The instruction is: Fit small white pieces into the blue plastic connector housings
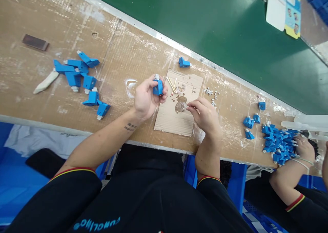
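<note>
My left hand [146, 96] is closed around a small blue plastic part [158, 88] with a white tip, held just above the brown bench. My right hand [205, 115] pinches something thin I cannot make out, its fingertips touching a small clear round piece [180, 107] on a cardboard scrap [174, 118]. Thin wooden sticks [171, 84] lie on the cardboard's far edge. A group of blue parts with white tips [80, 77] lies to the left of my left hand.
A big pile of blue parts [278, 144] sits at the right, where another person's hand [304, 149] rests. Tiny white pieces [211, 94] are scattered past the cardboard. One blue part [183, 63] lies near the green belt [230, 31]. A dark block [35, 42] is far left.
</note>
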Demonstrator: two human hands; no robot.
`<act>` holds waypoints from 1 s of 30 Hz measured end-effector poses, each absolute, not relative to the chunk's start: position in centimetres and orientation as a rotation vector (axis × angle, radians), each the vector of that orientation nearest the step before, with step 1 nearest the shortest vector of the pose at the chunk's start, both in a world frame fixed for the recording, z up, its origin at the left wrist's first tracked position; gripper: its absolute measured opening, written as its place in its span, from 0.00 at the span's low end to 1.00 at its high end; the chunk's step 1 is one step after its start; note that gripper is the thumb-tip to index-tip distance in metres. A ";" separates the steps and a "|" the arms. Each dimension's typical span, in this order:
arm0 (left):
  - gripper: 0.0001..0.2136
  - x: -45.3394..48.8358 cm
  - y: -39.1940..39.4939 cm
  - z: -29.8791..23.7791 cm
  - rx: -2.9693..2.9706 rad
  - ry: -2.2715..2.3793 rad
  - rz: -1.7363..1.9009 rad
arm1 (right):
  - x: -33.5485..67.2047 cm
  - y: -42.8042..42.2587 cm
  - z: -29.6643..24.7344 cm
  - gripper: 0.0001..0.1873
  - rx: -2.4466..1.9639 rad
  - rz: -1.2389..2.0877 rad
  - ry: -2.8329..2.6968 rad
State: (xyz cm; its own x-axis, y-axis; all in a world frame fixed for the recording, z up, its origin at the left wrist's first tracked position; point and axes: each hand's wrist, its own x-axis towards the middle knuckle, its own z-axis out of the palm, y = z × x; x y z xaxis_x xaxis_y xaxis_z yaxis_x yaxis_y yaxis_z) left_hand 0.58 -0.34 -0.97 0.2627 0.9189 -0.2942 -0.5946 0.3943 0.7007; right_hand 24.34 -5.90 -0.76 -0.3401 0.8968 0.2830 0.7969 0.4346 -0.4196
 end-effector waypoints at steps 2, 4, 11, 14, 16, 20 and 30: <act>0.05 0.7 -0.5 -0.8 0.560 0.709 1.076 | 24.2 -6.0 -0.3 0.05 -1.395 0.293 -2.166; 0.07 0.9 -0.8 -0.7 0.640 0.622 1.043 | 23.9 -6.1 0.3 0.04 -1.326 0.247 -2.067; 0.20 2.0 -2.4 -1.9 0.869 0.445 0.890 | 21.8 -6.5 0.3 0.04 -1.077 0.204 -1.710; 0.21 2.1 -2.7 -2.3 0.877 0.442 0.832 | 21.0 -6.5 -0.2 0.05 -1.054 0.300 -1.691; 0.21 2.0 -2.7 -2.4 0.876 0.452 0.825 | 20.6 -6.6 -0.4 0.06 -1.036 0.360 -1.693; 0.21 1.9 -2.7 -2.2 0.872 0.465 0.832 | 20.1 -6.7 -0.7 0.10 -1.075 0.374 -1.699; 0.19 1.9 -2.8 -2.1 0.855 0.437 0.813 | 19.7 -6.5 -0.1 0.02 -0.985 0.345 -1.718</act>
